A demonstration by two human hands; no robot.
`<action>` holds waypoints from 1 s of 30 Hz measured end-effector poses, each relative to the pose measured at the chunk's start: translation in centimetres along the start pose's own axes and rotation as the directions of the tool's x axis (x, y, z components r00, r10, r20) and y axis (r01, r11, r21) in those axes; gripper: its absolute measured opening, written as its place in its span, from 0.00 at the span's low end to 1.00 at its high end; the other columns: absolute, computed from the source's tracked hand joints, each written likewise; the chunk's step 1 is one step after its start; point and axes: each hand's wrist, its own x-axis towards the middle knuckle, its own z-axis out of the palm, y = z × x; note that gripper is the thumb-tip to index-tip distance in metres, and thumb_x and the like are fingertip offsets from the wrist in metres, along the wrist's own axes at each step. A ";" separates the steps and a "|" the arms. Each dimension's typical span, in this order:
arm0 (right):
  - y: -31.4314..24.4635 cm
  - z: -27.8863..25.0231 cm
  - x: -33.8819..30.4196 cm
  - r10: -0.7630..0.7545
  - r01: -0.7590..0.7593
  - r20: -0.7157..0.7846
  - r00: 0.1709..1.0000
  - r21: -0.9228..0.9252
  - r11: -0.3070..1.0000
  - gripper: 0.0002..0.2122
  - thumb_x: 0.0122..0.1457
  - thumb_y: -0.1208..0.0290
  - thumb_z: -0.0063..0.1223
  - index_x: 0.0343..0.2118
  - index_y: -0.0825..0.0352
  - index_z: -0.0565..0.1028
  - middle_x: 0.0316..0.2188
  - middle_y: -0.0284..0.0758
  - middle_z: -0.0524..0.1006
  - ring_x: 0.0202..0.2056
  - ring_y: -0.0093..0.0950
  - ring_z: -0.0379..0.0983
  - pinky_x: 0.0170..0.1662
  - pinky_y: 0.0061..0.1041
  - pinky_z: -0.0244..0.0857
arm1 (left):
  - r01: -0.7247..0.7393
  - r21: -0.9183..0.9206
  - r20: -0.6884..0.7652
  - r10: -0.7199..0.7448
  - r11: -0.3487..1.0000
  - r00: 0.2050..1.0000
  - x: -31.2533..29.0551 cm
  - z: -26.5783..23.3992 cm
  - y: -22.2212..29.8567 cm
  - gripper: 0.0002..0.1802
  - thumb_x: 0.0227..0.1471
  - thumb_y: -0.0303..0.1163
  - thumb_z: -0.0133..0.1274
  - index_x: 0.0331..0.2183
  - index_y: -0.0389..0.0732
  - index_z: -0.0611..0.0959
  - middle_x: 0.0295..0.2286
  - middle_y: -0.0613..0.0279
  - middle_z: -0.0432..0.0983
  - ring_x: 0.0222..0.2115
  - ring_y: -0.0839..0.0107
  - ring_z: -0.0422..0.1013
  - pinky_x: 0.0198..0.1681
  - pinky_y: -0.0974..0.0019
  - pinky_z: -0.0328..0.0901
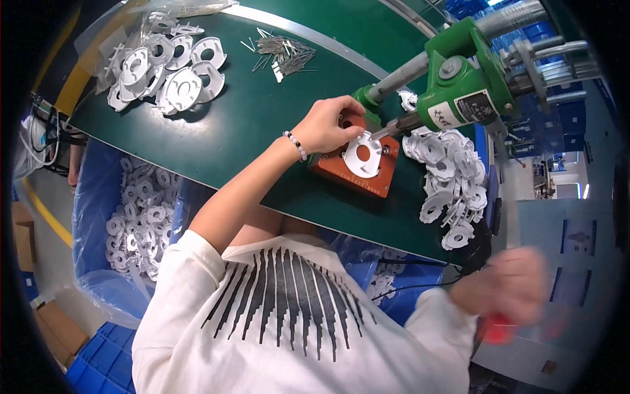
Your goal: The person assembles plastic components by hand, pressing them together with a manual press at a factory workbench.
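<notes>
A white plastic ring-shaped part (372,164) lies on an orange fixture block (348,176), under the metal tip of a green press (453,79). My left hand (329,125), with a beaded bracelet at its wrist, reaches over the block's far left corner. Its thumb meets the upper edge of the part and its fingers curl beside it; their exact hold is partly hidden. Off to the right of the table, my right hand (515,285) is smeared by motion. Just below that hand shows a blurred red thing (499,330), whose kind I cannot make out.
White parts are heaped at the table's far left (180,88) and right of the block (453,167). Thin metal pins (285,52) lie in a pile at the back. A blue lined bin (98,217) of similar parts stands below the table's left edge.
</notes>
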 end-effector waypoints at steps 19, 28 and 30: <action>6.9 -6.9 1.0 0.125 -0.142 -0.640 0.758 0.024 0.990 0.14 0.55 0.62 0.31 0.22 0.67 0.64 0.18 0.35 0.61 0.23 0.29 0.60 0.49 0.48 0.51 | -0.363 0.251 0.140 0.338 0.897 0.931 1.0 -0.5 0.1 0.10 0.44 0.32 0.45 0.26 0.36 0.77 0.29 0.54 0.70 0.33 0.59 0.66 0.37 0.64 0.61; 27.2 1.0 -4.8 0.813 -0.486 -0.327 0.482 0.672 0.559 0.18 0.51 0.60 0.45 0.41 0.66 0.67 0.38 0.33 0.69 0.39 0.29 0.64 0.45 0.29 0.56 | -0.385 0.337 0.113 0.369 0.859 0.922 -0.8 0.4 1.7 0.13 0.35 0.32 0.54 0.29 0.41 0.73 0.34 0.58 0.67 0.40 0.61 0.61 0.46 0.59 0.51; 25.1 5.6 -6.9 0.934 -0.197 -0.227 0.277 0.938 0.287 0.18 0.51 0.59 0.43 0.42 0.65 0.67 0.41 0.34 0.68 0.42 0.31 0.63 0.46 0.32 0.55 | -0.221 0.268 0.056 0.213 0.938 0.975 -1.1 0.3 1.8 0.11 0.36 0.30 0.52 0.28 0.42 0.72 0.28 0.61 0.69 0.34 0.64 0.64 0.47 0.58 0.50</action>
